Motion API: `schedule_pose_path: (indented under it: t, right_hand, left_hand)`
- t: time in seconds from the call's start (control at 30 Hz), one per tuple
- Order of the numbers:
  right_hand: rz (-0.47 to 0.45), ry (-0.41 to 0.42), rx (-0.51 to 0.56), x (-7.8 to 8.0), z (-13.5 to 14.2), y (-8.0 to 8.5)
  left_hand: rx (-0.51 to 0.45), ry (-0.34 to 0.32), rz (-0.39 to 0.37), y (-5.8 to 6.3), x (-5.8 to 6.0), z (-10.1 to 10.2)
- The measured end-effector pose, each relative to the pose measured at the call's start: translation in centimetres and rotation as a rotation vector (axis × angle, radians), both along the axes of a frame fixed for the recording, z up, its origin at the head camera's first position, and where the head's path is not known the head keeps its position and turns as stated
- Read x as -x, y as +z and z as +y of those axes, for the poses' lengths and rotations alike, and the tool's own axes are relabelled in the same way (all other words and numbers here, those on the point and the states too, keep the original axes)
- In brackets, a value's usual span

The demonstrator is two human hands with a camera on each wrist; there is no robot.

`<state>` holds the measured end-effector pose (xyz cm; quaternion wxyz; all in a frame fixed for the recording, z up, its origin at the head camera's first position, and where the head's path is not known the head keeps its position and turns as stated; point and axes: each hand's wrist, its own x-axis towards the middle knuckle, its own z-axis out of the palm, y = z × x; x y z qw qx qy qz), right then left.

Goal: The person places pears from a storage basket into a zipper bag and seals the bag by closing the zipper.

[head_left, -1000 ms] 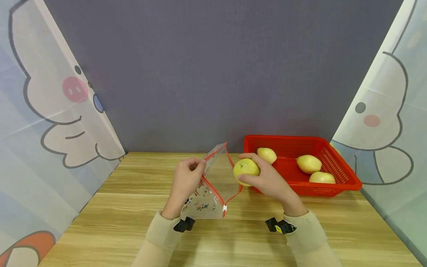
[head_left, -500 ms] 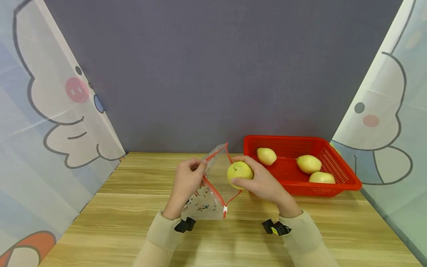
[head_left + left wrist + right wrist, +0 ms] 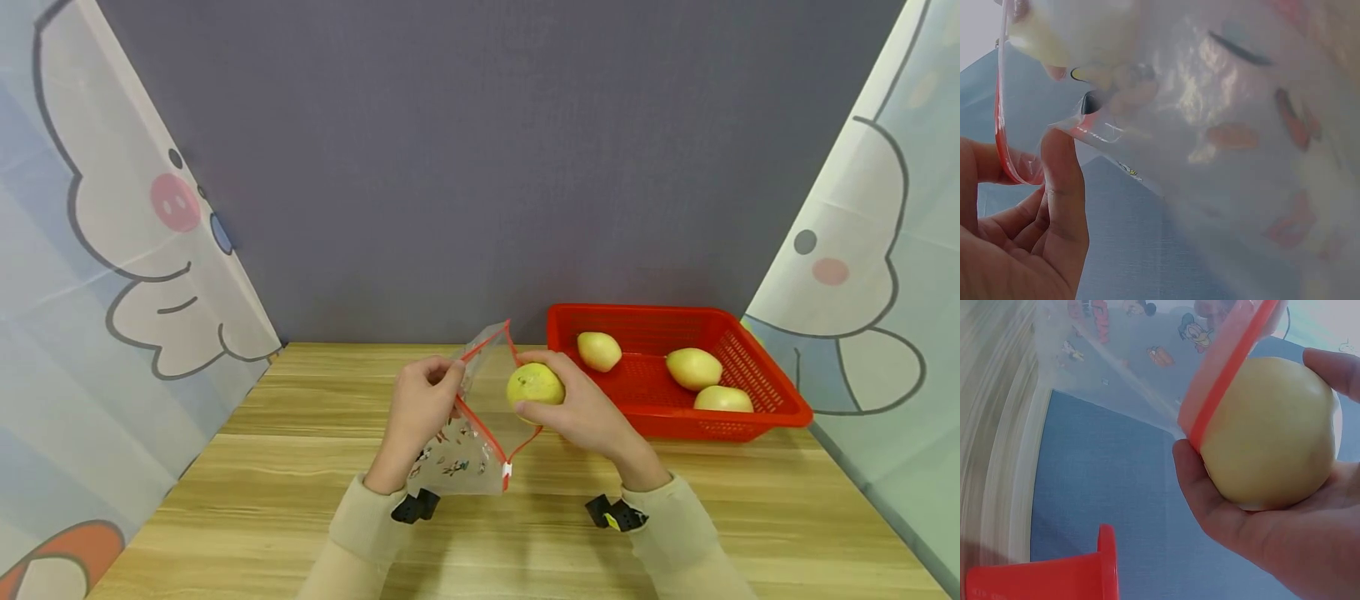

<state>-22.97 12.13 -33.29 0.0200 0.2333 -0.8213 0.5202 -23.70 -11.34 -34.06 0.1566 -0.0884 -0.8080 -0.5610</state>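
My left hand [image 3: 424,398] pinches the red-edged rim of a clear zip bag [image 3: 459,463] between thumb and fingers. The bag's mouth gapes toward the right, and cartoon prints and a white slider [image 3: 507,470] show on it. In the left wrist view, the thumb [image 3: 1063,181] presses on the see-through film. My right hand [image 3: 588,408] grips a round pale-yellow fruit [image 3: 534,385], its fingers and thumb curved round the sides. That fruit is at the bag's opening; in the right wrist view the red rim [image 3: 1225,378] overlaps its left side.
A red plastic basket [image 3: 780,400] stands behind and right of my right hand, with yellow fruits [image 3: 694,368] lying inside. Under everything is a wood-grain table [image 3: 300,483]. A grey panel [image 3: 480,167] rises at its back edge, with cartoon-printed curtains [image 3: 135,317] on both sides.
My right hand has moved left with the fruit, away from the basket and into the bag's opening. The left hand and the bag have stayed nearly in place.
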Motion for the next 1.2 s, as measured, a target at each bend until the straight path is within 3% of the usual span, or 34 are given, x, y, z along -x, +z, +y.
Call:
schedule_pose_path:
  t: [0.53, 1.07, 1.2]
  right_hand:
    - [-0.021, -0.058, -0.038, 0.10, -0.15, 0.05]
    - [-0.023, -0.111, -0.151, 0.04, -0.29, -0.16]
    - [-0.034, -0.068, -0.153, 0.17, -0.17, -0.28]
  left_hand:
    - [-0.036, -0.018, -0.032, -0.05, 0.01, -0.07]
    - [-0.017, -0.004, 0.024, 0.09, -0.18, 0.20]
    - [0.008, 0.009, 0.042, -0.02, -0.13, 0.23]
